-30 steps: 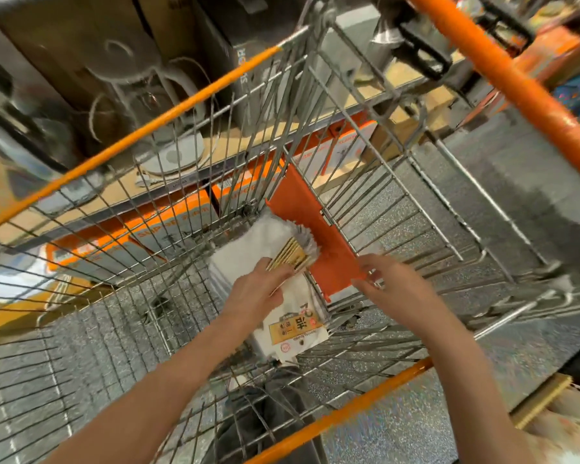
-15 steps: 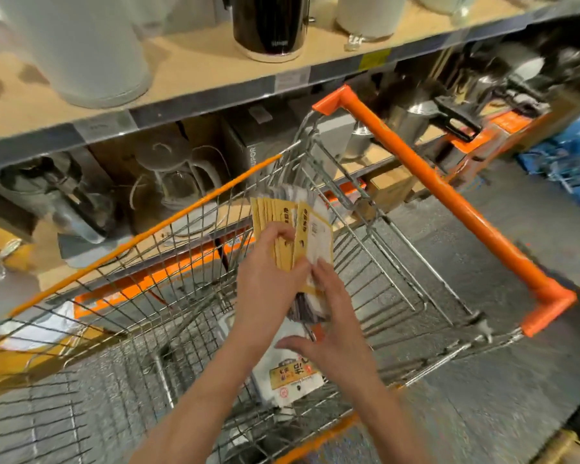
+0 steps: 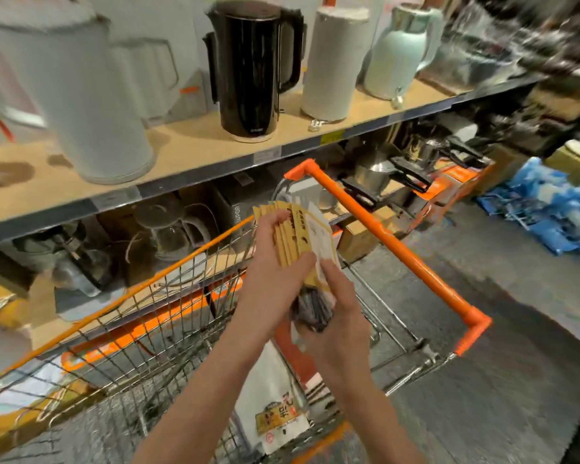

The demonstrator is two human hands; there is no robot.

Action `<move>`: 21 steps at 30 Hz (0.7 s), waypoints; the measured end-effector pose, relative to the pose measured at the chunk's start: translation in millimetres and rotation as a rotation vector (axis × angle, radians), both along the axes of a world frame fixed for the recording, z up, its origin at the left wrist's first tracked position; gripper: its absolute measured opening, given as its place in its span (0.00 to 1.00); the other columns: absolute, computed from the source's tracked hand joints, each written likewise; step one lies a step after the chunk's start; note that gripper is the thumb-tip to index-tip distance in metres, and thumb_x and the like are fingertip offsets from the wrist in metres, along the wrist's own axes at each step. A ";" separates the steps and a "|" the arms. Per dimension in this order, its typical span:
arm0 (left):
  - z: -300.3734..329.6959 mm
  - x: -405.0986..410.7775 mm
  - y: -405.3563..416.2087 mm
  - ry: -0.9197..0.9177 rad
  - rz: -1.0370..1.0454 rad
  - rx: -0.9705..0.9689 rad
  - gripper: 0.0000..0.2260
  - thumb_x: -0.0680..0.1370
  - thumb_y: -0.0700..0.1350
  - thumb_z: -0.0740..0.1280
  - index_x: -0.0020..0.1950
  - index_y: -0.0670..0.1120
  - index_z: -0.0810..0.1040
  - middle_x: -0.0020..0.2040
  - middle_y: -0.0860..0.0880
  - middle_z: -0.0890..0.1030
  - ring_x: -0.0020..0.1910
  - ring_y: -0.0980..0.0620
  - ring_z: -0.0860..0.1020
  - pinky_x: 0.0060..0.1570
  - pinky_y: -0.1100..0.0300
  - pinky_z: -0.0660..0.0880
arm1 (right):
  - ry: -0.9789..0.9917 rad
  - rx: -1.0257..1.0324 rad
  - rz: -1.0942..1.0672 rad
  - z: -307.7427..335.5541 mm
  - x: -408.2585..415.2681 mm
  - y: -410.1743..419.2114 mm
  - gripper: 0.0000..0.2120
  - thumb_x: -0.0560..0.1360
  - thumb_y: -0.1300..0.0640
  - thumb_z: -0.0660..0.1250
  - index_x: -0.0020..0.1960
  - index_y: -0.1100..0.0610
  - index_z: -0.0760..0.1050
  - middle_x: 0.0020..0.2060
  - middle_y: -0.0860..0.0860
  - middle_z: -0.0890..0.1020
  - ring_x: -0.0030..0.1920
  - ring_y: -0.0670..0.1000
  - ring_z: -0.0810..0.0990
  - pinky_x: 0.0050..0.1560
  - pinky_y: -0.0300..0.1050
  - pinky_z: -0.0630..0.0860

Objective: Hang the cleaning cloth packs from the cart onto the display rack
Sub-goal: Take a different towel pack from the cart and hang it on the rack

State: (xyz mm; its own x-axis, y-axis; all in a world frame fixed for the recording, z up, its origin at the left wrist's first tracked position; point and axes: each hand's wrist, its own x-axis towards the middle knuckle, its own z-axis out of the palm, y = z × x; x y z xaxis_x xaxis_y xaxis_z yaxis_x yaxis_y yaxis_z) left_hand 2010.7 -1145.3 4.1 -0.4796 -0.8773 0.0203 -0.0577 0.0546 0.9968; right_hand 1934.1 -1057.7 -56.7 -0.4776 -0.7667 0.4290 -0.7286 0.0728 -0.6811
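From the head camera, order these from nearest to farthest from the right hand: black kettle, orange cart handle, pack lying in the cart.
1. Pack lying in the cart, just below the right hand.
2. Orange cart handle, to its right.
3. Black kettle, up on the shelf.

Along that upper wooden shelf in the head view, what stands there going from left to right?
Large white kettle → glossy black kettle → pale grey cylindrical jug → mint-green rounded jug. Further right the view is too blurred to tell.
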 end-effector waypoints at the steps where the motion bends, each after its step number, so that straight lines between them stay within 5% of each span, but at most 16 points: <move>1: 5.7 -0.5 1.5 -0.002 -0.016 -0.015 0.23 0.76 0.44 0.67 0.62 0.67 0.62 0.56 0.64 0.71 0.50 0.67 0.75 0.49 0.59 0.78 | -0.016 -0.033 -0.015 7.1 -2.6 1.2 0.43 0.61 0.55 0.75 0.69 0.40 0.57 0.64 0.50 0.75 0.62 0.46 0.75 0.57 0.41 0.76; 4: 21.9 1.0 8.8 0.057 -0.040 -0.033 0.29 0.75 0.52 0.69 0.67 0.71 0.55 0.55 0.75 0.67 0.52 0.76 0.71 0.44 0.73 0.75 | -0.042 -0.109 -0.019 25.4 -13.9 4.6 0.51 0.61 0.62 0.77 0.67 0.27 0.51 0.61 0.37 0.74 0.56 0.38 0.74 0.50 0.24 0.69; 7: 36.0 4.4 19.4 0.094 -0.083 -0.087 0.34 0.67 0.68 0.67 0.65 0.77 0.50 0.58 0.79 0.63 0.53 0.82 0.67 0.44 0.80 0.71 | -0.090 -0.189 0.010 45.4 -20.4 9.6 0.46 0.62 0.59 0.75 0.65 0.29 0.53 0.56 0.23 0.71 0.53 0.34 0.77 0.45 0.27 0.74; 10: 38.9 10.9 22.4 0.094 -0.122 -0.167 0.39 0.66 0.69 0.67 0.70 0.74 0.47 0.74 0.64 0.58 0.70 0.66 0.63 0.67 0.60 0.68 | -0.187 -0.245 0.006 66.1 -16.2 14.6 0.39 0.64 0.52 0.73 0.64 0.29 0.55 0.53 0.27 0.74 0.47 0.40 0.81 0.39 0.33 0.77; 12: 43.5 20.4 17.6 0.098 -0.174 -0.205 0.41 0.65 0.68 0.68 0.69 0.75 0.44 0.76 0.66 0.53 0.74 0.64 0.57 0.73 0.55 0.59 | -0.253 -0.276 0.001 75.3 -12.0 20.2 0.40 0.63 0.58 0.75 0.62 0.30 0.58 0.51 0.31 0.77 0.45 0.40 0.81 0.39 0.31 0.76; 15: 51.7 36.4 5.5 0.085 -0.258 -0.257 0.46 0.61 0.74 0.67 0.69 0.76 0.40 0.74 0.71 0.49 0.75 0.65 0.53 0.75 0.48 0.56 | -0.373 -0.332 -0.008 90.3 -5.6 32.8 0.40 0.62 0.64 0.73 0.60 0.32 0.61 0.48 0.42 0.80 0.45 0.47 0.83 0.41 0.35 0.77; 17: 57.1 43.6 -1.8 0.056 -0.252 -0.283 0.43 0.63 0.71 0.69 0.66 0.80 0.41 0.78 0.63 0.50 0.77 0.56 0.53 0.74 0.41 0.56 | -0.401 -0.370 -0.021 102.4 -0.9 44.7 0.39 0.64 0.68 0.73 0.61 0.36 0.62 0.48 0.42 0.80 0.47 0.48 0.83 0.43 0.34 0.77; 19: 62.7 47.6 -4.6 0.032 -0.275 -0.298 0.43 0.65 0.61 0.72 0.67 0.78 0.45 0.77 0.57 0.58 0.76 0.52 0.57 0.72 0.39 0.59 | -0.424 -0.383 -0.045 114.3 6.7 59.8 0.38 0.65 0.72 0.73 0.61 0.39 0.63 0.49 0.40 0.81 0.49 0.46 0.83 0.44 0.33 0.77; 21: 67.2 48.6 -0.9 0.038 -0.360 -0.295 0.41 0.64 0.57 0.72 0.66 0.78 0.49 0.64 0.62 0.74 0.68 0.56 0.70 0.68 0.41 0.66 | -0.459 -0.373 -0.070 123.7 13.7 77.7 0.37 0.67 0.72 0.72 0.61 0.40 0.63 0.50 0.39 0.81 0.50 0.45 0.82 0.45 0.34 0.77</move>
